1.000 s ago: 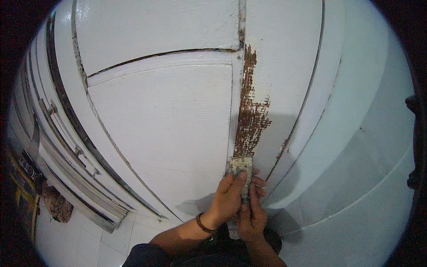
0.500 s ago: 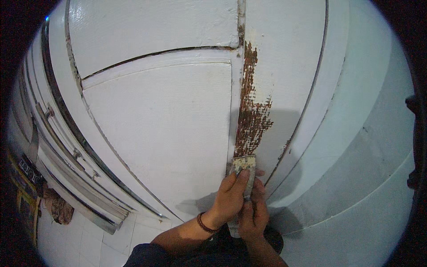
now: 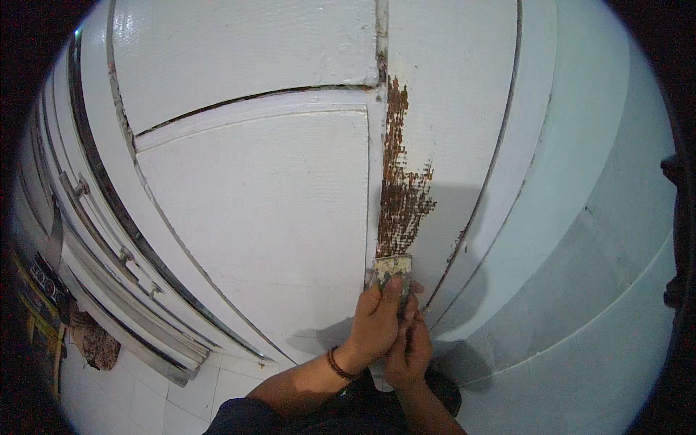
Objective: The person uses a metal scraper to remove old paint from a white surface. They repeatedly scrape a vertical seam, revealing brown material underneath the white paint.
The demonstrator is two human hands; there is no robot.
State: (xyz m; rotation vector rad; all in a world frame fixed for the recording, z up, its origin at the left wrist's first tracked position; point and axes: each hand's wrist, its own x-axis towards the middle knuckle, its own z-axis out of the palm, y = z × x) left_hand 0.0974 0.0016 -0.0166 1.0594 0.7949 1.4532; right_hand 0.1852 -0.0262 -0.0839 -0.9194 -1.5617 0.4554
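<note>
A putty knife (image 3: 392,267) with a flat blade crusted in pale paint rests its upper edge against a white painted door (image 3: 254,196). Just above the blade runs a rough brown patch (image 3: 402,206) where the white paint is scraped off. My left hand (image 3: 373,322), with a beaded bracelet (image 3: 339,364) at its wrist, closes round the tool, thumb along the blade's face. Close beside it, my right hand (image 3: 408,351) grips the lower part of the same knife; its fingers are partly hidden behind the tool and the left hand.
At the left stand long panels with metal handles (image 3: 125,254). A mottled brown bundle (image 3: 96,346) lies near them on the white tiled floor (image 3: 145,399). A grey-and-white wall (image 3: 573,304) curves along the right, beyond the door's frame.
The view has shifted slightly, so the door appears a little further left and lower. My hands and the knife have moved only a little, staying at the lower end of the brown patch.
</note>
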